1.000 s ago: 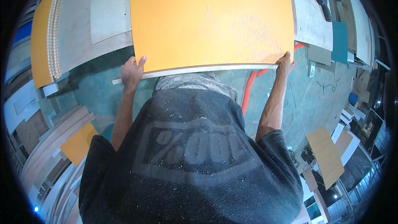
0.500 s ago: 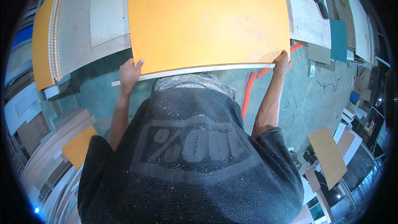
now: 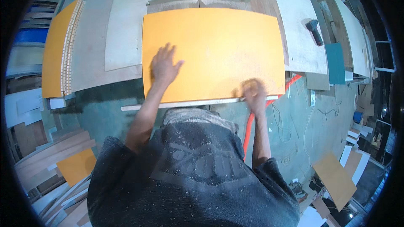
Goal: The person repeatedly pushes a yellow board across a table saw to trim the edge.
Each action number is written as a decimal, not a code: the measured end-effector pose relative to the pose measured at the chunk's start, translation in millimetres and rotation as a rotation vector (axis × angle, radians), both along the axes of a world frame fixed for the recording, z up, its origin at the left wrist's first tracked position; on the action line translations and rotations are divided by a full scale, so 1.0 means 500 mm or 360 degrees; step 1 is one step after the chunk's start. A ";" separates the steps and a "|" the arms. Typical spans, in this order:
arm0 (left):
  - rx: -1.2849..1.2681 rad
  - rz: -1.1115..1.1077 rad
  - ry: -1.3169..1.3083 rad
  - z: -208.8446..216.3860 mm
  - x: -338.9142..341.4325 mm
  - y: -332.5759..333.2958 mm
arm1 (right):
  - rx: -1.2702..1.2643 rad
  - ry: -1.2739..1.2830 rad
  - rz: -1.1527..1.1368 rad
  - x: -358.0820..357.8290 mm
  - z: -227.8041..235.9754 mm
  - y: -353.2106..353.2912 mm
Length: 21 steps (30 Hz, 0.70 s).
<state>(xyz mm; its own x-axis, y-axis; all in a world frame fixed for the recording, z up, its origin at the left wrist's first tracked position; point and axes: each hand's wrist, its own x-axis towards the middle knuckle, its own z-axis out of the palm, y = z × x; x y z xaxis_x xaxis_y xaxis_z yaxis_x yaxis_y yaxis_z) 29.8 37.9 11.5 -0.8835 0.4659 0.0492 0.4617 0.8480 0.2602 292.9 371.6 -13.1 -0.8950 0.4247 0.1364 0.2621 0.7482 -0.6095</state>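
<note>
A large orange-yellow panel [image 3: 210, 54] lies flat in front of me on the worktable. Along its near edge runs a pale wooden strip [image 3: 185, 103], which sticks out past the panel's left corner. My left hand [image 3: 165, 65] is over the left part of the panel with its fingers spread, seemingly flat on the surface. Near the right front edge, my right hand [image 3: 254, 92] is smeared by motion, and its fingers cannot be made out clearly. Faint scuffs mark the panel's right side.
A black hand tool [image 3: 314, 32] lies on a white board [image 3: 294, 21] at the right. An orange hose [image 3: 248, 130] hangs below the table's near edge. At the left stand stacked yellow panels [image 3: 59, 54] with a notched edge. Board offcuts [image 3: 336, 180] lie on the floor.
Both hands have let go of the panel's front corners and moved inward over it. More of the table beyond the panel shows now.
</note>
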 end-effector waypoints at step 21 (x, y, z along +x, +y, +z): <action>-0.0436 0.0031 -0.0468 0.030 -0.321 0.223 | 0.0463 -0.0490 0.0594 -0.282 0.025 -0.101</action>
